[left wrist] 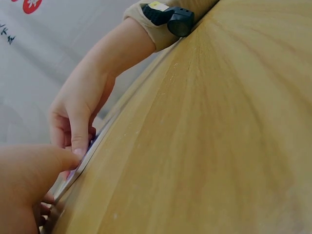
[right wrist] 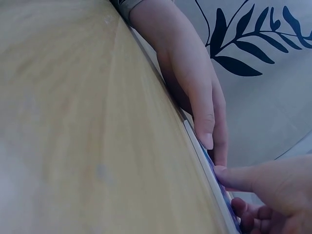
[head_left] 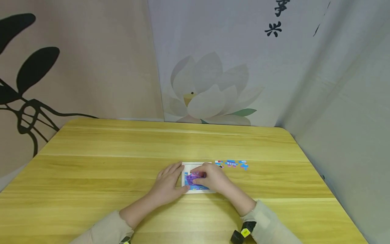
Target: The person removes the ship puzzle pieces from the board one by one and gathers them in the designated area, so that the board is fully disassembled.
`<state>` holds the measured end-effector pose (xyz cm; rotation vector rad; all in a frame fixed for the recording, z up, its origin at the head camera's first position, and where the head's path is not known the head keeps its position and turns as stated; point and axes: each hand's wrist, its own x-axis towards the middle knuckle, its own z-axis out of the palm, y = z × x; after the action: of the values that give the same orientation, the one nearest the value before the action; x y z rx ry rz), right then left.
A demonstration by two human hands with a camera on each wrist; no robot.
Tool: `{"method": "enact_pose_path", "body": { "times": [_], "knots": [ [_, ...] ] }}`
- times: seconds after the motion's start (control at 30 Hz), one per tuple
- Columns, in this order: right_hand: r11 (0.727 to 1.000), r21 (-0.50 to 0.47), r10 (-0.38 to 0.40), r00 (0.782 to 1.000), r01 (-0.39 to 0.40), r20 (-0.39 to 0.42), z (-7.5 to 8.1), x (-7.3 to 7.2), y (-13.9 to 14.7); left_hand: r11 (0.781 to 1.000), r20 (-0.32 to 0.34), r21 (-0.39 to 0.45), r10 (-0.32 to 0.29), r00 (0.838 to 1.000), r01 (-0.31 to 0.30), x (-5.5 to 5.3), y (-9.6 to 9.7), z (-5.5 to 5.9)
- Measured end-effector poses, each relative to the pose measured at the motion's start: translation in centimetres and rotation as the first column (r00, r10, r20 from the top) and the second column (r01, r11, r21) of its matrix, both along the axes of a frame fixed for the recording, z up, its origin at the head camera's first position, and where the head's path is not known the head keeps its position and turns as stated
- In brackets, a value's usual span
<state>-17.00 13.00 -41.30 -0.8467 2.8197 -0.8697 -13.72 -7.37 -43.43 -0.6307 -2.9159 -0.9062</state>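
Pale cloth [head_left: 344, 112] hangs behind the yellow, wood-grained tabletop [head_left: 122, 145] and along its right side, where folds [head_left: 317, 67] fall in soft shadow. The cloth bears a large lotus [head_left: 210, 101] at centre, dark characters [head_left: 273, 29] above it to the right, and black leaves [head_left: 38, 69] on the beige left panel [head_left: 115, 61].

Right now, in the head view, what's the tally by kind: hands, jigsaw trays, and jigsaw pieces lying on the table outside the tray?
Hands: 2 (left hand, right hand)
Jigsaw tray: 1
Jigsaw pieces outside the tray: 3
Total: 6
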Motion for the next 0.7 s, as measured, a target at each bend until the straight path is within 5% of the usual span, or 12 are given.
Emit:
{"method": "enact_pose_path", "body": {
  "times": [0.7],
  "knots": [
    [0.994, -0.091, -0.059, 0.997, 0.062, 0.043, -0.09, 0.06, -0.27, 1.000, -0.010, 0.002, -0.001, 1.000, 0.002, 0.12, -0.08, 0.11]
  ]
}}
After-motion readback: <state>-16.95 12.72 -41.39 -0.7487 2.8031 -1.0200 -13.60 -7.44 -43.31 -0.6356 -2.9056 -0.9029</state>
